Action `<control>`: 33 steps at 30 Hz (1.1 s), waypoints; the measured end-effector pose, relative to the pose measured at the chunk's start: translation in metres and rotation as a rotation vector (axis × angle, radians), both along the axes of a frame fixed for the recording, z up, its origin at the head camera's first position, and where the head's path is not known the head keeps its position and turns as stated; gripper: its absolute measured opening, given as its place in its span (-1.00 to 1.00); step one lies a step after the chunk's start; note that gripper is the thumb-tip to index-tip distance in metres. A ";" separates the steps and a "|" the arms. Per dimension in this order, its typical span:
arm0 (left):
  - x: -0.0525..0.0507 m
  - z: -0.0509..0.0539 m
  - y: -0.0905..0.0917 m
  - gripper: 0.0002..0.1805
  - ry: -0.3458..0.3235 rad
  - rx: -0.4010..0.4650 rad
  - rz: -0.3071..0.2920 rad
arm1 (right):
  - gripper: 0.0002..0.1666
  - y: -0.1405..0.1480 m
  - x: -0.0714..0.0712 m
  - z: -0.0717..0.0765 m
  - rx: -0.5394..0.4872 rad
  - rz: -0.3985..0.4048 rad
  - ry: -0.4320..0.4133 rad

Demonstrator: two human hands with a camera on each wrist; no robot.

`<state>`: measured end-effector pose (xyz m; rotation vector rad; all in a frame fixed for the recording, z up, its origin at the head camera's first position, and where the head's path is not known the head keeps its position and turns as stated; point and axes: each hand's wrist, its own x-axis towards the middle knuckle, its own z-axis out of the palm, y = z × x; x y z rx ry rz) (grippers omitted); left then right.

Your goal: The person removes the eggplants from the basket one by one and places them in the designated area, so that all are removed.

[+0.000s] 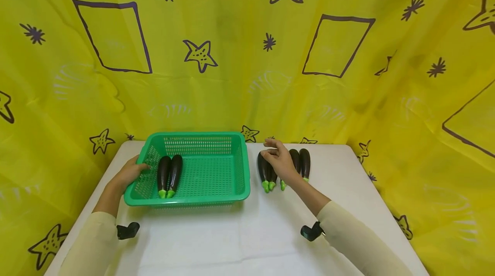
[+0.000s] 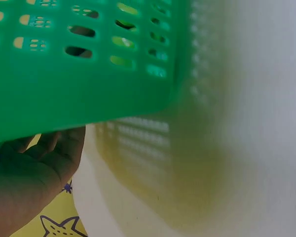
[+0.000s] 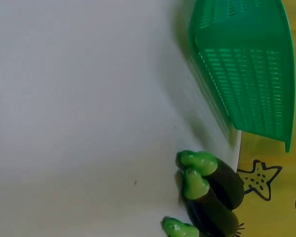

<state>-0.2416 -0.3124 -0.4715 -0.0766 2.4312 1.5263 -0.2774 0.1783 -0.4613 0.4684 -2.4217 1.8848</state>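
Note:
A green plastic basket (image 1: 193,202) stands on the left of the table, with two eggplants (image 1: 170,175) lying side by side inside it. My left hand (image 1: 129,173) grips the basket's left rim, thumb over the inner side; its fingers (image 2: 64,148) show below the rim in the left wrist view. To the right of the basket lies a row of several eggplants (image 1: 264,170) with green stem ends. Over this row hovers my right hand (image 1: 281,164), fingers bent and holding nothing that shows; it hides part of the row. Its edge barely enters the right wrist view.
Everything rests on a white-covered table (image 1: 239,241). Yellow sheeting (image 1: 232,91) with drawn stars and squares hangs behind and at both sides. A dark wrist-camera mount (image 1: 127,230) sits on each wrist.

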 end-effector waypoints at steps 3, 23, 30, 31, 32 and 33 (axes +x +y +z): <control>0.000 0.002 0.002 -0.27 -0.002 0.016 -0.008 | -0.40 -0.015 0.000 0.005 -0.017 0.021 0.011; 0.002 0.001 0.003 -0.29 -0.012 0.014 0.004 | -0.30 -0.103 0.000 0.014 -0.064 0.207 -0.059; 0.003 0.001 0.003 -0.28 -0.011 0.012 0.007 | -0.33 -0.115 -0.004 0.013 -0.060 0.218 -0.068; 0.003 0.001 0.004 -0.28 -0.012 0.012 0.008 | -0.34 -0.117 -0.004 0.013 -0.059 0.219 -0.072; 0.003 0.001 0.004 -0.28 -0.015 0.013 0.009 | -0.34 -0.118 -0.005 0.013 -0.060 0.220 -0.076; 0.003 0.001 0.004 -0.27 -0.020 0.016 0.012 | -0.35 -0.120 -0.005 0.012 -0.062 0.221 -0.079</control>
